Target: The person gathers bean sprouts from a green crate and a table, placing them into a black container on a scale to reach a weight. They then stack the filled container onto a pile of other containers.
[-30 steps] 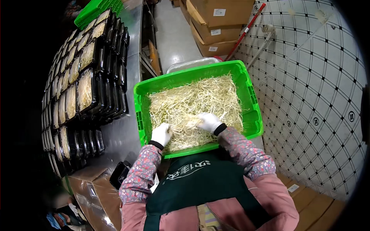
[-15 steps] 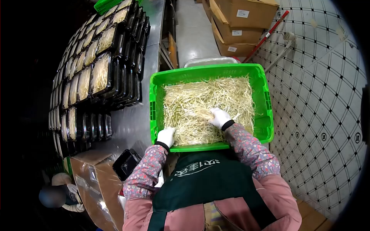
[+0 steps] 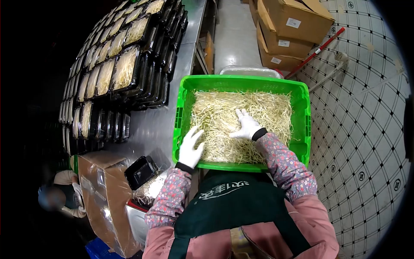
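2 white-gloved hands lie spread on a heap of bean sprouts (image 3: 215, 108) filling a green plastic crate (image 3: 241, 80) at the right edge of the steel tabletop (image 3: 159, 129). The left hand (image 3: 191, 146) is by the crate's near-left corner and the right hand (image 3: 246, 125) at mid-heap, and neither pinches anything. The sprouts look light, limp, tangled and brittle, best lifted in loose handfuls from the top. Filled black trays (image 3: 125, 69) line the tabletop's left side.
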{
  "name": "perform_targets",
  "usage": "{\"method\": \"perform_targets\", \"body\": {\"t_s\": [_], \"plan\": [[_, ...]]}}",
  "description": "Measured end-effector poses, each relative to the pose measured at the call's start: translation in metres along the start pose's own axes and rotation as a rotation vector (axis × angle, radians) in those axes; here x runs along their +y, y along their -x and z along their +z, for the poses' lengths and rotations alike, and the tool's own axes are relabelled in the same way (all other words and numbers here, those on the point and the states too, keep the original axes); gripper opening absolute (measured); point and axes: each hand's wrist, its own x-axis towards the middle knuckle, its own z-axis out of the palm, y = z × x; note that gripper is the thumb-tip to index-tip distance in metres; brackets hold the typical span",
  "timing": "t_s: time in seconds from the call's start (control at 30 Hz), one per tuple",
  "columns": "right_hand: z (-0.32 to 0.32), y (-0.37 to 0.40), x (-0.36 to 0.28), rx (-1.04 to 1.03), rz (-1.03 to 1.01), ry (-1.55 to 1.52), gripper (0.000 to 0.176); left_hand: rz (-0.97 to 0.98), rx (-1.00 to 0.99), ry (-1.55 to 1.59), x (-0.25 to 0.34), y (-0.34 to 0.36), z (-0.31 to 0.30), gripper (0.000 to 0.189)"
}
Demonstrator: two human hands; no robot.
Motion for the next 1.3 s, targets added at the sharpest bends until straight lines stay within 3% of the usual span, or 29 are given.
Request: {"method": "perform_targets", "body": {"t_s": [0.1,0.2,0.23,0.33,0.37,0.43,0.47,0.53,0.6,0.63,0.67,0.8,0.87,0.9,0.93,0.97,1.0,1.07,1.1,1.17,1.2,1.23,1.27,1.3], "plan": [[-0.004,0.019,-0.042,-0.056,0.022,0.164,0.146,-0.239,0.322,0.091,-0.004,0.030,-0.048,0.042],[0.004,0.012,-0.051,-0.106,0.023,0.268,0.149,-0.474,0.713,-0.027,-0.054,0.084,-0.097,0.042],[0.014,0.004,-0.042,0.001,0.011,0.283,0.122,-0.570,0.787,-0.145,-0.073,0.109,-0.112,0.044],[0.017,-0.024,-0.009,-0.058,-0.097,0.179,0.073,-0.857,0.912,-0.519,-0.130,0.190,-0.150,0.053],[0.013,-0.019,-0.005,0.094,-0.171,0.144,0.041,-0.974,0.926,-0.527,-0.137,0.207,-0.161,0.057],[-0.005,-0.017,-0.002,0.067,-0.121,0.022,0.044,-1.163,0.949,-0.488,-0.149,0.233,-0.173,0.066],[-0.019,-0.011,-0.009,0.019,-0.076,-0.012,0.050,-1.160,0.973,-0.552,-0.189,0.262,-0.173,0.070],[-0.021,-0.014,0.000,0.080,-0.202,-0.162,0.053,-1.121,1.209,0.003,-0.255,0.296,-0.166,0.066],[-0.031,-0.003,-0.015,0.001,-0.132,-0.647,0.049,-1.315,1.019,0.415,-0.248,0.287,-0.172,0.059],[-0.031,-0.010,-0.014,-0.018,-0.076,-0.530,0.048,-1.198,1.027,0.571,-0.250,0.279,-0.169,0.054],[-0.026,-0.010,-0.024,0.002,-0.071,-0.641,0.045,-1.363,1.025,0.733,-0.253,0.278,-0.160,0.039],[-0.022,-0.002,-0.088,-0.014,-0.253,-0.844,0.051,-1.126,0.972,0.748,-0.266,0.284,-0.139,0.026],[-0.015,-0.001,-0.131,0.018,-0.376,-0.851,0.053,-1.080,1.002,0.652,-0.217,0.258,-0.148,0.028],[-0.008,-0.002,-0.153,0.011,-0.423,-0.890,0.055,-0.927,0.964,0.439,-0.233,0.267,-0.139,0.032],[0.000,0.000,-0.182,0.012,-0.516,-0.939,0.056,-0.958,0.906,0.369,-0.161,0.232,-0.163,0.037],[0.007,0.006,-0.215,-0.023,-0.603,-1.026,0.058,-0.934,0.871,0.372,-0.150,0.230,-0.162,0.043],[0.018,0.013,-0.247,-0.064,-0.683,-1.117,0.059,-0.751,0.948,0.199,-0.184,0.245,-0.136,0.046],[0.053,0.017,-0.296,-0.087,-0.782,-1.090,0.062,-0.870,0.812,0.275,-0.126,0.229,-0.161,0.050],[0.078,0.021,-0.315,-0.234,-0.757,-1.182,0.061,-0.893,0.857,0.404,-0.104,0.224,-0.168,0.052],[0.124,0.021,-0.351,-0.223,-1.025,-0.878,0.060,-0.935,0.891,0.594,-0.094,0.229,-0.171,0.057],[0.141,0.020,-0.370,-0.061,-1.291,-0.474,0.061,-0.968,0.883,0.649,-0.094,0.237,-0.171,0.061],[0.161,0.029,-0.381,-0.185,-1.194,-0.276,0.063,-0.943,0.949,0.731,-0.087,0.245,-0.175,0.062],[0.177,0.038,-0.393,-0.162,-1.159,-0.069,0.063,-0.960,0.995,0.770,-0.088,0.259,-0.175,0.055],[0.189,0.040,-0.401,-0.229,-1.200,-0.090,0.060,-0.914,1.040,0.794,-0.092,0.278,-0.176,0.058]]}}
